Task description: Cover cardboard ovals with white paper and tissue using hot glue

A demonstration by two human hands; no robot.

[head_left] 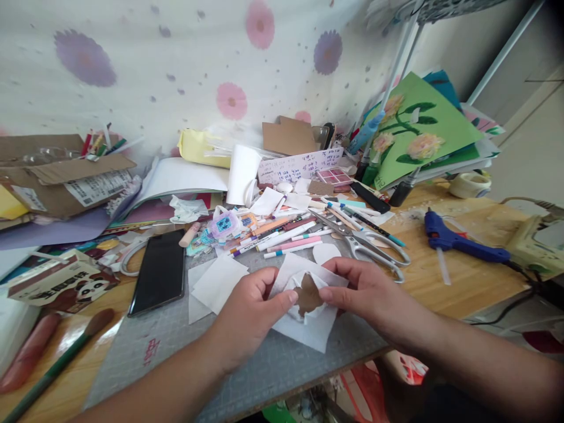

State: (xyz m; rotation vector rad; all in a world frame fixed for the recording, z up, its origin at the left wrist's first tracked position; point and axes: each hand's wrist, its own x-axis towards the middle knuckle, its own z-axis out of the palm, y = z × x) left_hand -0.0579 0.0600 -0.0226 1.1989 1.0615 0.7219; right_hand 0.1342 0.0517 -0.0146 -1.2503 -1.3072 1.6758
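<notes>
Between my two hands is a square of thin white paper (pixel 324 332), raised just above the grey cutting mat (pixel 176 358). A small piece of brown cardboard (pixel 309 295) shows in its middle, with crumpled white edges folded in around it. My left hand (pixel 253 305) pinches the paper's left side, thumb on top. My right hand (pixel 356 291) pinches the right side, its thumb at the cardboard's edge. The fingers beneath the paper are hidden. More white paper squares (pixel 220 282) lie left of my left hand, and a white rounded piece (pixel 326 254) sits just behind the held sheet.
Scissors (pixel 370 249) and many pens (pixel 293 245) lie behind my hands. A black phone (pixel 158 270) rests at left, near a paintbrush (pixel 66 358). At right are a blue glue gun (pixel 462 241), its cord and a tape roll (pixel 470 183). A cardboard box (pixel 57 176) stands back left.
</notes>
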